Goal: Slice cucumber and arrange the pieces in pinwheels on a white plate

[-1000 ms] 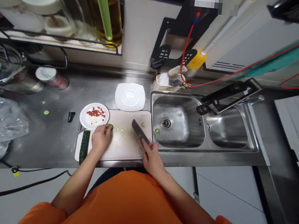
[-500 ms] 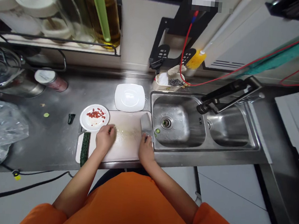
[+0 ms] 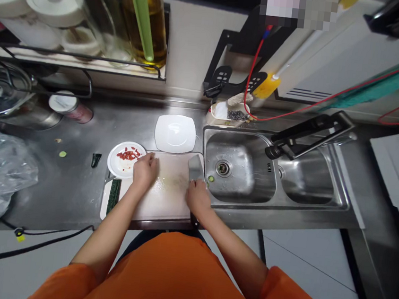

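Observation:
My right hand (image 3: 198, 198) is wrapped around the handle of a kitchen knife (image 3: 195, 167) at the right side of a white cutting board (image 3: 168, 208). The wide blade points away from me, and the handle's end shows below my hand. My left hand (image 3: 145, 172) hovers over the board's left part, fingers drawn together; whatever they may pinch is too small to make out. Beside it a round white plate (image 3: 113, 165) bears red goji berries (image 3: 128, 154). A length of cucumber (image 3: 114, 195) lies along the board's left edge, partly behind my left forearm.
Behind the board sits a squarish white plate (image 3: 175, 133). A double sink (image 3: 241, 163) with a black faucet (image 3: 304, 134) adjoins on the right. Leftward lie a cucumber end (image 3: 95, 160), a plastic bag (image 3: 0, 176), a canister (image 3: 71, 106) and a pot (image 3: 29, 108).
My left hand has moved slightly away from me, closer to the goji plate. My right hand has settled around the knife handle, whose end now shows. The view has shifted a little.

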Motion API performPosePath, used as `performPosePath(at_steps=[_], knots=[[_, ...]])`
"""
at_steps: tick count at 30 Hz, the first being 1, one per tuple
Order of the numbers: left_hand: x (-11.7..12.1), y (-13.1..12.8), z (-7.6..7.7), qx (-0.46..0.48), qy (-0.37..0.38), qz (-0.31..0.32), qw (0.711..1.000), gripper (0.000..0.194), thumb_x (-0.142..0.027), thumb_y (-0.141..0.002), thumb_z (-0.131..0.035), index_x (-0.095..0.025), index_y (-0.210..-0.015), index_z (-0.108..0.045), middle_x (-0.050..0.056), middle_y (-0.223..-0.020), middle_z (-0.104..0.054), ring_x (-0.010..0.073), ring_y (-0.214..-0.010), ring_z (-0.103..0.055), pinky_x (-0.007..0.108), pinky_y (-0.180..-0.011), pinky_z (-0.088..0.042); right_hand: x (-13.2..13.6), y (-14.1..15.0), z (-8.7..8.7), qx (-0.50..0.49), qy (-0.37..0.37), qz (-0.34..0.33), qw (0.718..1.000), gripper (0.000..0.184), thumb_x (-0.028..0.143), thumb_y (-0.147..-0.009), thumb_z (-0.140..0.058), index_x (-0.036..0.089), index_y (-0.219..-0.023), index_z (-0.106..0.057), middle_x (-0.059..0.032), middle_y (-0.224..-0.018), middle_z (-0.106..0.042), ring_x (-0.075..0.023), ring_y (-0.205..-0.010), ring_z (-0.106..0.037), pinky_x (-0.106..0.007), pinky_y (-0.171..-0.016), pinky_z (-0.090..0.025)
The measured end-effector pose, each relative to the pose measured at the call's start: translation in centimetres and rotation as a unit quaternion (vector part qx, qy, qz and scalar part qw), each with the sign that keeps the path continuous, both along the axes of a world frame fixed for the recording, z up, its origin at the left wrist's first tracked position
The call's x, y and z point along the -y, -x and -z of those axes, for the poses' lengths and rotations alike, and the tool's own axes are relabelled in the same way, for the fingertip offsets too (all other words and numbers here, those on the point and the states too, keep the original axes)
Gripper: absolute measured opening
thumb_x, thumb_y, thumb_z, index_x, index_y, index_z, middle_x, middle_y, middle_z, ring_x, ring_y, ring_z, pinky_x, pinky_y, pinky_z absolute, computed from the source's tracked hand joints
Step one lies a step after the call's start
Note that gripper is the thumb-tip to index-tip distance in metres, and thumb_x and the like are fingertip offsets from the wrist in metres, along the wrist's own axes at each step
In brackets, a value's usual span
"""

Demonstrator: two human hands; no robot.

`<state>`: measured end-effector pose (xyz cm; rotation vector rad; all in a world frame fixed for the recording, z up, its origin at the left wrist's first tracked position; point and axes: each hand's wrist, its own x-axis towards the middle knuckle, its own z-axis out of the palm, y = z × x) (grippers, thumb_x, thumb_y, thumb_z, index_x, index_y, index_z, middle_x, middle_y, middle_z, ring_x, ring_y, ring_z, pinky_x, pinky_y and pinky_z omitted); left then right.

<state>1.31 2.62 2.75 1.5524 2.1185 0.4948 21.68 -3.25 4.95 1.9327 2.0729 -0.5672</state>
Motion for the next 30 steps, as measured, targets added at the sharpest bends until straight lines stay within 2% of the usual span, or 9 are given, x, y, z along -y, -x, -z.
performPosePath(at_steps=[2, 4, 8, 11, 14, 17, 21, 26, 30], knots=[[-1.5, -0.4, -0.3, -0.007, 0.018, -0.016, 1.0, 0.035, -0.029, -0.083, -0.046, -0.015, -0.112, -0.059, 0.01, -0.097, -0.069, 0.0218, -0.093, -0.061, 0.031, -0.084, -0.043, -3.3, -1.0, 0.0, -0.064, -0.009, 0.004, 0.998, 0.027, 0.021, -0.09, -0.039, 0.012, -0.101, -0.062, -0.0162, -0.104, -0.06, -0.0237, -0.101, -0.053, -0.032, -0.085, -0.041], [-3.0, -0.9, -0.6, -0.013, 0.046, -0.032, 0.998, 0.032, -0.03, -0.083, -0.048, -0.016, -0.109, -0.059, 0.01, -0.095, -0.069, 0.0219, -0.09, -0.062, 0.031, -0.081, -0.044, -7.4, -1.8, 0.5, -0.102, -0.028, 0.045, 0.993, 0.028, 0.021, -0.09, -0.038, 0.013, -0.104, -0.061, -0.0135, -0.103, -0.062, -0.0218, -0.098, -0.055, -0.03, -0.085, -0.04], [-5.3, -2.0, -0.5, -0.028, 0.098, -0.055, 0.993, 0.024, -0.031, -0.082, -0.049, -0.015, -0.097, -0.06, 0.011, -0.089, -0.068, 0.0233, -0.085, -0.062, 0.031, -0.075, -0.043, -14.9, -2.2, 2.9, -0.131, -0.046, 0.145, 0.98, 0.033, 0.021, -0.087, -0.04, 0.012, -0.114, -0.057, -0.0116, -0.105, -0.064, -0.0204, -0.095, -0.057, -0.027, -0.081, -0.04], [-6.2, -2.3, 0.1, -0.036, 0.111, -0.063, 0.991, 0.023, -0.03, -0.082, -0.05, -0.014, -0.095, -0.06, 0.012, -0.088, -0.068, 0.0243, -0.086, -0.062, 0.032, -0.075, -0.043, -18.0, -1.7, 4.8, -0.158, -0.041, 0.16, 0.973, 0.029, 0.021, -0.084, -0.045, 0.015, -0.108, -0.06, -0.0079, -0.099, -0.066, -0.0189, -0.091, -0.058, -0.026, -0.079, -0.04], [-6.7, -2.4, 0.7, -0.035, 0.115, -0.077, 0.99, 0.022, -0.028, -0.081, -0.051, -0.013, -0.095, -0.061, 0.013, -0.089, -0.068, 0.0252, -0.087, -0.062, 0.032, -0.075, -0.043, -19.2, -1.1, 6.2, -0.176, -0.053, 0.174, 0.967, 0.024, 0.019, -0.079, -0.048, 0.016, -0.099, -0.061, -0.0053, -0.089, -0.066, -0.018, -0.084, -0.057, -0.025, -0.076, -0.04], [-6.6, -2.4, 0.7, -0.019, 0.112, -0.101, 0.988, 0.023, -0.026, -0.079, -0.053, -0.014, -0.098, -0.06, 0.011, -0.089, -0.068, 0.025, -0.087, -0.061, 0.032, -0.075, -0.043, -19.3, -1.0, 6.5, -0.192, -0.061, 0.197, 0.959, 0.02, 0.016, -0.073, -0.05, 0.017, -0.091, -0.06, -0.0024, -0.08, -0.064, -0.0167, -0.076, -0.055, -0.025, -0.072, -0.039], [-5.5, -2.1, -0.4, -0.009, 0.103, -0.111, 0.988, 0.022, -0.028, -0.078, -0.055, -0.016, -0.095, -0.059, 0.008, -0.087, -0.067, 0.0239, -0.085, -0.061, 0.031, -0.073, -0.043, -17.7, -1.4, 5.3, -0.224, -0.064, 0.197, 0.952, 0.014, 0.016, -0.069, -0.05, 0.018, -0.082, -0.056, 0.001, -0.071, -0.058, -0.015, -0.066, -0.049, -0.024, -0.065, -0.037], [-1.3, -1.6, -2.2, -0.016, 0.089, -0.073, 0.993, 0.02, -0.032, -0.078, -0.055, -0.017, -0.091, -0.057, 0.005, -0.079, -0.064, 0.0219, -0.076, -0.059, 0.031, -0.069, -0.042, -12.1, -2.2, 2.7, -0.259, -0.081, 0.192, 0.943, 0.015, 0.018, -0.07, -0.048, 0.018, -0.084, -0.053, 0.0018, -0.069, -0.053, -0.0142, -0.064, -0.048, -0.024, -0.062, -0.034], [3.6, -1.3, -2.5, -0.007, 0.1, -0.047, 0.994, 0.021, -0.034, -0.08, -0.052, -0.017, -0.091, -0.057, 0.005, -0.077, -0.063, 0.021, -0.072, -0.059, 0.03, -0.067, -0.041, -6.8, -2.5, 1.8, -0.246, -0.048, 0.191, 0.949, 0.016, 0.019, -0.073, -0.048, 0.018, -0.088, -0.053, 0.0011, -0.068, -0.055, -0.0146, -0.063, -0.048, -0.024, -0.06, -0.033]])
